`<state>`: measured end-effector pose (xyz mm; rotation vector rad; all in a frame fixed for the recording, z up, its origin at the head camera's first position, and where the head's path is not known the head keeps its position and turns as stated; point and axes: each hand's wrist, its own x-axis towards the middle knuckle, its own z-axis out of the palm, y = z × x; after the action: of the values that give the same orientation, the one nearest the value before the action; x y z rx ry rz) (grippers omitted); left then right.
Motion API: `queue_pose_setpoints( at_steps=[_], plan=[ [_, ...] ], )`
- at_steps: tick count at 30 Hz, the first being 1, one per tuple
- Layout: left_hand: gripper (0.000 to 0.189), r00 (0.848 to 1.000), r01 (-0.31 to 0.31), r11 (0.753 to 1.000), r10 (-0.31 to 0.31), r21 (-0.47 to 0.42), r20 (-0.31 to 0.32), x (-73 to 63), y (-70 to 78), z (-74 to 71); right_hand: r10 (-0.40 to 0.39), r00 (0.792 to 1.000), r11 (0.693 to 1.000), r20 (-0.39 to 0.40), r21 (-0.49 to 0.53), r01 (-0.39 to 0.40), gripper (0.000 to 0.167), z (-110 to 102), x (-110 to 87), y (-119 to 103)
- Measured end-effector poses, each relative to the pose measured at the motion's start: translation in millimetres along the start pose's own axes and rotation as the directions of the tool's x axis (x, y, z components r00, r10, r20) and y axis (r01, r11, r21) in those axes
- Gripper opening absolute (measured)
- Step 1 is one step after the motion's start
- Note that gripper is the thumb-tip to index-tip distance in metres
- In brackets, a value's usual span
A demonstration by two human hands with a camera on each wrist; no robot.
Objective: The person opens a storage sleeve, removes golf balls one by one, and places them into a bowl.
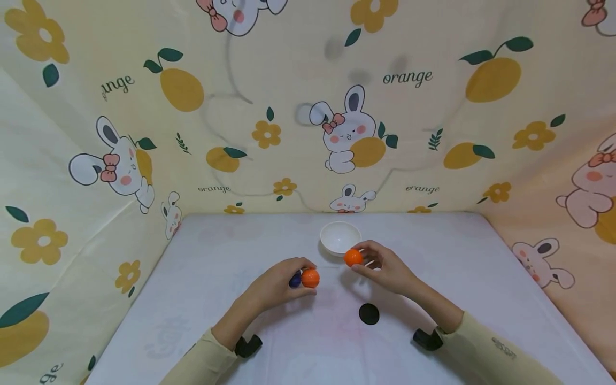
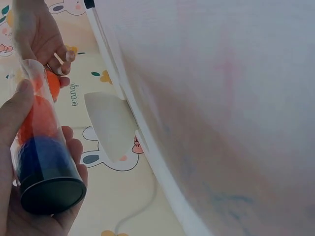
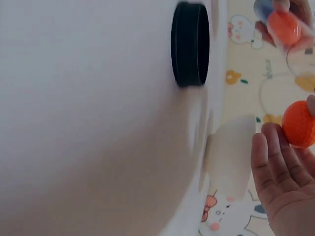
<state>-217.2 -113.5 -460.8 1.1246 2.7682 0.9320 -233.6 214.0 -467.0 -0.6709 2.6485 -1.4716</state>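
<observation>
My left hand (image 1: pixel 269 283) grips a clear plastic tube (image 2: pixel 40 123) with a black end cap (image 2: pixel 53 195). Inside it a blue ball (image 2: pixel 43 156) rests against that cap, with an orange ball (image 1: pixel 310 278) beyond. To the right, my right hand (image 1: pixel 392 271) pinches a second orange ball (image 1: pixel 353 258) between thumb and fingers, apart from the tube and in front of the white bowl (image 1: pixel 340 235). Nearer me on the table lies a round black lid (image 1: pixel 369 314), which the right wrist view shows as a shallow cap with a raised rim.
A white-covered table (image 1: pixel 317 347) spreads under both hands. Behind it hangs a cream curtain (image 1: pixel 289 69) printed with rabbits, oranges and flowers, which also closes off the left and right sides. Black wrist straps sit on both forearms.
</observation>
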Motion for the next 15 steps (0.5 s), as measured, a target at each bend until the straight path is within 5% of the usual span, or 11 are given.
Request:
queue_pose_setpoints(
  at_steps=[15],
  plan=[
    [0.047, 1.000, 0.022, 0.999, -0.021, -0.033, 0.016, 0.0, 2.8, 1.6, 0.018, 0.995, 0.990, -0.103, -0.135, -0.032, 0.045, -13.0, 26.6, 19.5]
  ],
)
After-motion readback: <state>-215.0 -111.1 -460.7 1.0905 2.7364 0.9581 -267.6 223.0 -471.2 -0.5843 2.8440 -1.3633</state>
